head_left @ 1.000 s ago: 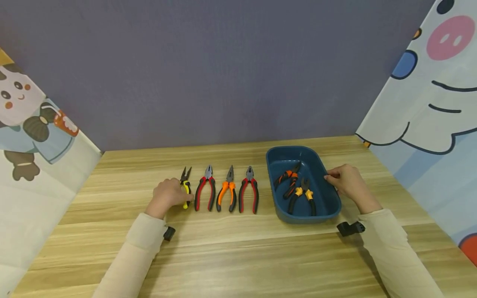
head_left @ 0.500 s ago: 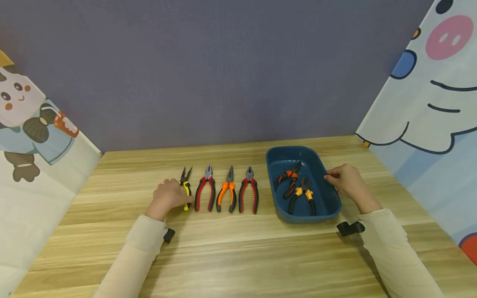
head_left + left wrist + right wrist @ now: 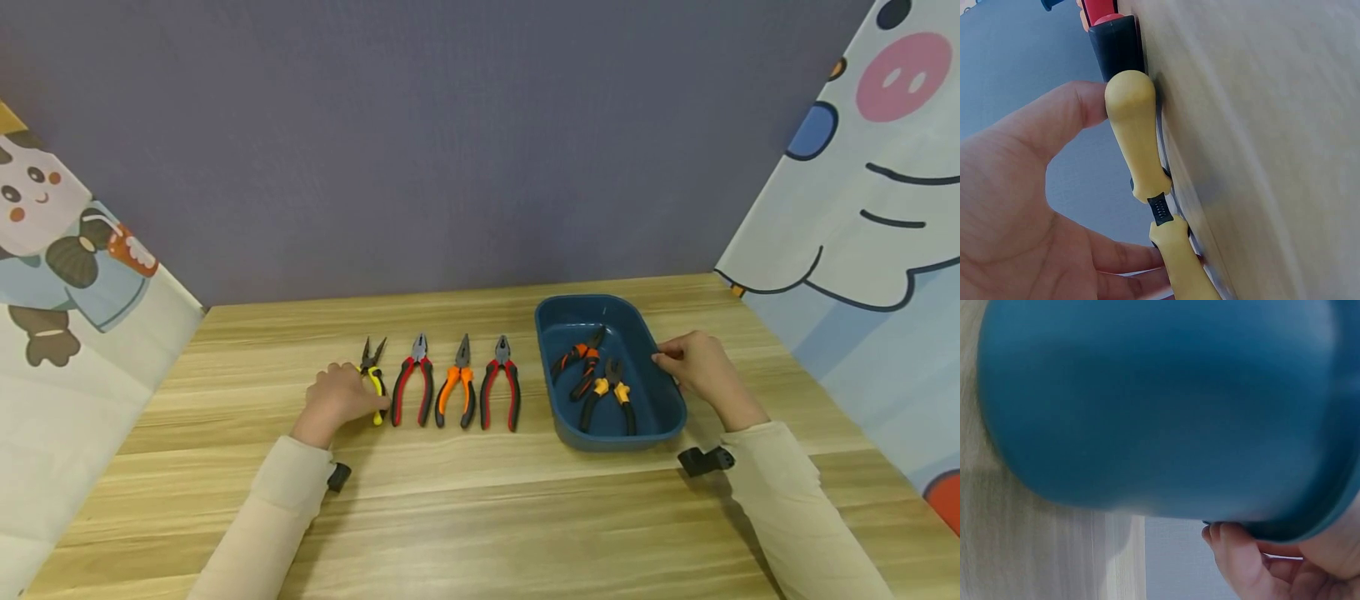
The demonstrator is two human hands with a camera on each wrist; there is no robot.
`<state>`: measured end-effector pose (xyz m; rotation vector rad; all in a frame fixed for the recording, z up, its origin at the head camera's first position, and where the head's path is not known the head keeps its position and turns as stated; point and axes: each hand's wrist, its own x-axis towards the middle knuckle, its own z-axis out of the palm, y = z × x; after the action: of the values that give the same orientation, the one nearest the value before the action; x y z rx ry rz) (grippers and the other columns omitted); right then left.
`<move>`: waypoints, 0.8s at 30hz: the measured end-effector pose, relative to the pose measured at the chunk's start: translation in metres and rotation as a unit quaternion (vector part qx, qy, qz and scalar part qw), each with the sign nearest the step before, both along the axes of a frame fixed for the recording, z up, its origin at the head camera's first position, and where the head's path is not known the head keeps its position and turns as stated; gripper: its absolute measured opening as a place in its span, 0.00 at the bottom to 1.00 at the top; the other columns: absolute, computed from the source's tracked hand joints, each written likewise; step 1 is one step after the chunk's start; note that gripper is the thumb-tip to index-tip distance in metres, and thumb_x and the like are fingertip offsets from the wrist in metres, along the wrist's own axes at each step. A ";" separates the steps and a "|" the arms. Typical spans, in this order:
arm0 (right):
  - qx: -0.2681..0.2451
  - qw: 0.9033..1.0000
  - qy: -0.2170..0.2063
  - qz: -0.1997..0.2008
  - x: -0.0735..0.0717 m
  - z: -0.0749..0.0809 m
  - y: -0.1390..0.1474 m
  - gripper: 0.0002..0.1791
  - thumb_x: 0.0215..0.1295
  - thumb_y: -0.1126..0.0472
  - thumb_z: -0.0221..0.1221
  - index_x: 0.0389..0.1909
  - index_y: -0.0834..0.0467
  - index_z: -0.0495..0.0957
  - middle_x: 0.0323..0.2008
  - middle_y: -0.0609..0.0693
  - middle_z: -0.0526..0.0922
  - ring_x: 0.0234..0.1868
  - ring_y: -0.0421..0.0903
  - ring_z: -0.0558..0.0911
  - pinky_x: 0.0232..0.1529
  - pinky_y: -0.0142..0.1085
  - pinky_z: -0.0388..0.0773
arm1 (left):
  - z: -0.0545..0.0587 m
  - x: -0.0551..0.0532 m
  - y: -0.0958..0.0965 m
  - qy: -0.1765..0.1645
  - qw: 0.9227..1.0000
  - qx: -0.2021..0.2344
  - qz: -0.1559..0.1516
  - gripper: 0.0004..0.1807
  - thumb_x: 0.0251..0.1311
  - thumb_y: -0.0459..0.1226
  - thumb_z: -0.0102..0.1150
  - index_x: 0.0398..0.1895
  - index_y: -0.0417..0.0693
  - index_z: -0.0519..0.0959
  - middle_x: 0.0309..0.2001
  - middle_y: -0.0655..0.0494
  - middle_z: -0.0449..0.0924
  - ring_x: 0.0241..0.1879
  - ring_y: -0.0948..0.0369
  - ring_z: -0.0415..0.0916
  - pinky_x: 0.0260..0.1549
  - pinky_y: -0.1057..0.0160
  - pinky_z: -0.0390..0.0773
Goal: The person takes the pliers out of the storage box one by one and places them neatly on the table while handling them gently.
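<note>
At the left end of a row of pliers, my left hand (image 3: 335, 398) holds yellow-and-black long-nose pliers (image 3: 375, 379) by the handles, its jaws spread and pointing away from me. In the left wrist view, the thumb (image 3: 1082, 106) is against one yellow handle (image 3: 1132, 125) and fingers are at the other handle. The palm hides part of the tool from the head camera. My right hand (image 3: 697, 367) pinches the right rim of a blue plastic bin (image 3: 551, 400). Inside the bin lie orange-and-black pliers (image 3: 587, 367) and yellow-and-black pliers (image 3: 611, 392).
Red-and-black pliers (image 3: 414, 392), orange long-nose pliers (image 3: 457, 392) and another red-and-black pair (image 3: 501, 392) lie side by side between the left hand and the bin, on the wooden table (image 3: 465, 517). A grey wall (image 3: 450, 167) stands behind.
The left hand has shifted very slightly left, and the jaws of the yellow pliers have spread a little wider. The right hand and the bin have stayed in place.
</note>
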<state>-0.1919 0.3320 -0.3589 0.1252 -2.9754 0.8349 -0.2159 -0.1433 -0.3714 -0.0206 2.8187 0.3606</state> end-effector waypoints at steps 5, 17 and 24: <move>0.000 1.000 -0.002 -0.001 0.000 0.000 0.000 0.16 0.64 0.67 0.57 0.47 0.76 0.76 0.36 0.70 0.82 0.15 0.50 0.79 0.17 0.35 0.75 | 0.001 0.001 0.000 -0.005 1.000 -0.004 -0.001 0.47 0.52 0.57 0.61 0.57 0.21 0.64 0.51 0.27 0.66 0.51 0.34 0.64 0.45 0.38 0.69; -0.005 1.000 -0.007 -0.003 -0.002 0.000 0.001 0.16 0.64 0.67 0.56 0.47 0.75 0.77 0.36 0.69 0.82 0.16 0.50 0.79 0.17 0.35 0.75 | 0.003 0.003 -0.003 -0.007 1.000 -0.009 -0.011 0.45 0.52 0.58 0.59 0.54 0.22 0.67 0.49 0.29 0.67 0.48 0.36 0.67 0.40 0.41 0.72; -0.002 1.000 -0.006 0.001 -0.002 0.000 0.001 0.15 0.64 0.68 0.56 0.46 0.76 0.77 0.35 0.69 0.82 0.16 0.50 0.79 0.17 0.35 0.75 | 0.006 0.003 -0.005 0.004 1.000 -0.010 -0.017 0.44 0.53 0.58 0.58 0.53 0.23 0.69 0.48 0.30 0.67 0.47 0.36 0.68 0.38 0.41 0.73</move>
<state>-0.1936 0.3330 -0.3594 0.1247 -2.9848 0.8437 -0.2129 -0.1482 -0.3655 0.0242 2.8271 0.3257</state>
